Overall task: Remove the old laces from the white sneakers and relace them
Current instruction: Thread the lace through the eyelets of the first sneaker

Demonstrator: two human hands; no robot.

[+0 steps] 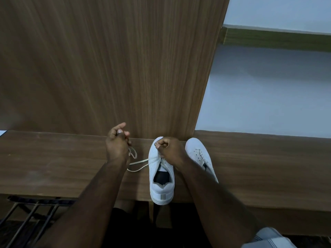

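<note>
Setting: Brown wood-grain desk (53,161) with a tall panel of the same grain rising from its far edge; pale floor shows beyond, on your right.
Sneaker in work: the white sneaker (161,173) lies mid-desk, toe at the far edge, heel overhanging the near edge, so its long axis runs straight away from you.
Second sneaker: the other sneaker (199,154) sits just beside it on the right, partly hidden by your right forearm.
Lace: the old lace (138,163) trails leftward from the eyelets across the desk and up to your left hand.
Left hand: your left hand (117,143) is curled, pinching the lace, forefinger raised.
Right hand: your right hand (169,149) is clenched over the vamp; what it pinches I cannot tell.
Key relation: the eyelets lie right of your left hand, so pulling leftward should draw the lace free.
</note>
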